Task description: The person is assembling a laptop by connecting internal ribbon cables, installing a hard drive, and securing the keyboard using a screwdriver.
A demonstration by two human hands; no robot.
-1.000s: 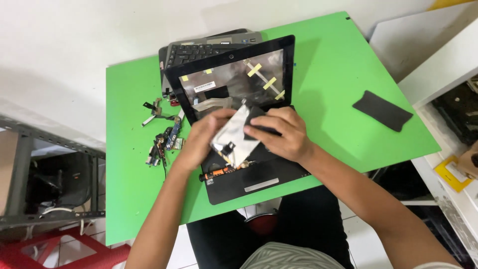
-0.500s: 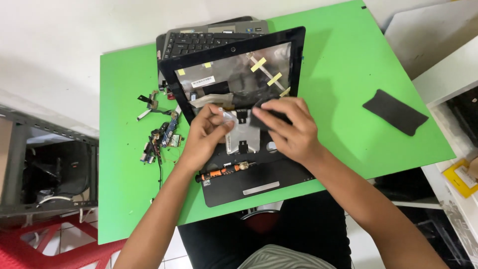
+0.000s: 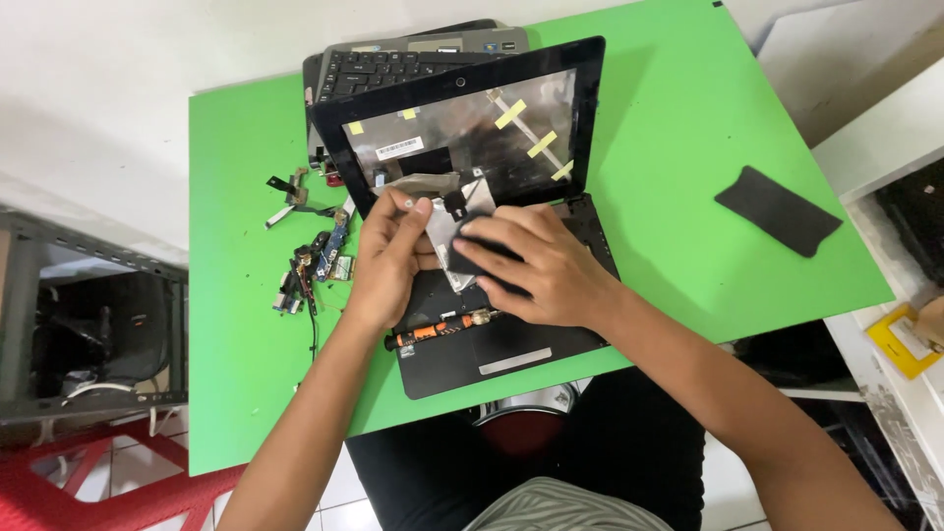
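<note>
An opened black laptop (image 3: 511, 349) lies on the green table (image 3: 678, 128), its lid (image 3: 462, 128) up with the screen panel removed and strips of yellow tape inside. My left hand (image 3: 388, 256) pinches a thin silver metal plate (image 3: 442, 231) over the laptop base. My right hand (image 3: 536, 265) grips the same plate from the right, fingers over a dark part on it. An orange-handled screwdriver (image 3: 438, 331) rests on the laptop base just below my hands.
Loose small parts, cables and circuit boards (image 3: 315, 261) lie left of the laptop. A removed keyboard (image 3: 383, 69) sits on another device behind the lid. A flat black cover (image 3: 777, 209) lies at the right. A grey shelf (image 3: 88, 324) stands left of the table.
The silver plate has moved up toward the lid, and both hands have shifted with it. The screwdriver on the base is now uncovered.
</note>
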